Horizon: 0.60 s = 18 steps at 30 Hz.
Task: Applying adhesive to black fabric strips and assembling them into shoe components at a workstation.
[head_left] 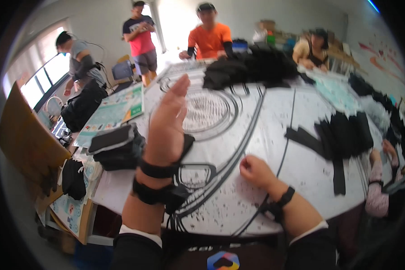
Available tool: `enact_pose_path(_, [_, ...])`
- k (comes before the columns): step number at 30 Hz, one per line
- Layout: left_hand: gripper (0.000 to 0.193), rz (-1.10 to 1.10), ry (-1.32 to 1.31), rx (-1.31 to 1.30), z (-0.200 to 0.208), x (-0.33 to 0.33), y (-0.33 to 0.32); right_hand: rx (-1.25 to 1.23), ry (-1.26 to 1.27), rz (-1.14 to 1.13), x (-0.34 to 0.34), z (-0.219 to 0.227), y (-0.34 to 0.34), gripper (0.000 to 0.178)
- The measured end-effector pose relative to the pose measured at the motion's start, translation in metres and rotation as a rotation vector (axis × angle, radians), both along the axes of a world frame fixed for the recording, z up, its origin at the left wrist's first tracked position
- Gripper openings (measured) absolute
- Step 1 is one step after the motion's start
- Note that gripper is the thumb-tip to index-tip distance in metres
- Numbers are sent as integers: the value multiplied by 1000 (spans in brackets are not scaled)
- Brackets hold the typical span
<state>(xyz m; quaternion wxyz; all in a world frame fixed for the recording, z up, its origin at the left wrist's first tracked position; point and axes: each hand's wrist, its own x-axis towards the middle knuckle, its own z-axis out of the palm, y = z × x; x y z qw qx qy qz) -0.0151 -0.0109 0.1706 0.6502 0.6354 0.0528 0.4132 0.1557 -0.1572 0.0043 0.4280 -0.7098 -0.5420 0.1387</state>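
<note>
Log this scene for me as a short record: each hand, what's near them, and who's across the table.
Left hand: the left hand is raised, fingers extended, nothing visible in it
Right hand: the right hand is over the table, fingers curled; contents unclear
Wrists: black straps on both
Beside left hand: stack of dark fabric pieces
Table's right side: black fabric strips
Far side: big black heap; person in orange top behind the table
</note>
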Motion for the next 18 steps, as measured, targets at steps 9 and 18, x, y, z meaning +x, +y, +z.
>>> enact_pose_path(9, [50, -331, 158, -190, 19, 49, 15, 48, -27, 146, 2, -12, 17, 13])
enact_pose_path(18, [41, -497, 241, -238, 30, 163, -6, 228, 1199, 1322, 13, 58, -35, 25])
